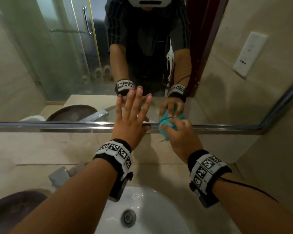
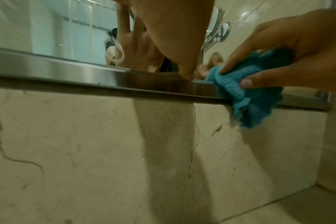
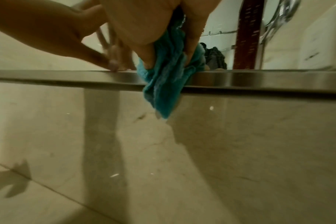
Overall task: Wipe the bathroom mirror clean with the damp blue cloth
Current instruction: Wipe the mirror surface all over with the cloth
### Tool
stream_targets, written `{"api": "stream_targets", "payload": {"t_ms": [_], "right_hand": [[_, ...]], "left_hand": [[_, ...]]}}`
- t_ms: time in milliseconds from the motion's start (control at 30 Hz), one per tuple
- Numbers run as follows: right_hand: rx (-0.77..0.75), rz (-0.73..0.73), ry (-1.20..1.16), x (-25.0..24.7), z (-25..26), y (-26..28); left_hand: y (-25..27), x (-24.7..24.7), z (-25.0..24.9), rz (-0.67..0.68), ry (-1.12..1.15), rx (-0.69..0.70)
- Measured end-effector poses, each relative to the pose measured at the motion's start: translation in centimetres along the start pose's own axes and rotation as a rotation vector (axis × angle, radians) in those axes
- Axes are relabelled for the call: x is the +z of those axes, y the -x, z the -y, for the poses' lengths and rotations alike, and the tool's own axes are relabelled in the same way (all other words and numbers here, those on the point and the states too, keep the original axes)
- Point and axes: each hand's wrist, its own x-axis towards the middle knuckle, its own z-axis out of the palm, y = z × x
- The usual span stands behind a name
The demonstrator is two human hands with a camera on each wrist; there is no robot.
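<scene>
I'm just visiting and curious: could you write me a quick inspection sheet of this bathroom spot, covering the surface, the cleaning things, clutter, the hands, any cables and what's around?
Surface: mirror with a metal bottom frame; marble wall below.
Job's things: blue cloth, bunched, at the mirror's lower edge, hanging over the frame.
Clutter: dark round dish left of the white sink.
Hands: left hand flat, fingers spread on the glass; right hand grips the cloth.
Cables: thin black cable along the right forearm.
Surroundings: white wall socket plate on the right; a glass shower door shows in the reflection.
</scene>
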Motion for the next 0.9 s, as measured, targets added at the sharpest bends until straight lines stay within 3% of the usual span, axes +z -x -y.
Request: {"api": "stream_targets", "payload": {"t_ms": [100,200,333,467,633,800,900], "right_hand": [[0.047,-0.050,-0.041,-1.0,-3.1,1.2],[0.117,-0.140,-0.040,-1.1,-1.8,0.7],[0.009,-0.109,-0.079,0.4,1.2,-0.8],[-0.059,-0.049,-0.047,-0.5,-1.1,0.1],[0.101,-0.112,-0.031,-1.5,-3.1,1.6],[-0.086,-0.153,-0.062,0.5,2.2,-1.4],[-0.117,-0.122,-0.053,0.5,1.6,-1.5]], "left_hand": [[-0.2,0.9,-0.7,0.003,0.011,-0.055],[-0.4,1.4,-0.9,-0.010,-0.011,-0.082],[-0.3,1.6,-0.7,-0.025,-0.005,-0.067],[-0.2,1.7,-0.5,-0.018,-0.002,-0.055],[-0.2,1.7,-0.6,-0.030,-0.005,-0.063],[0.0,1.9,-0.6,-0.059,-0.014,-0.066],[-0.1,2.0,-0.6,-0.057,-0.012,-0.054]]}}
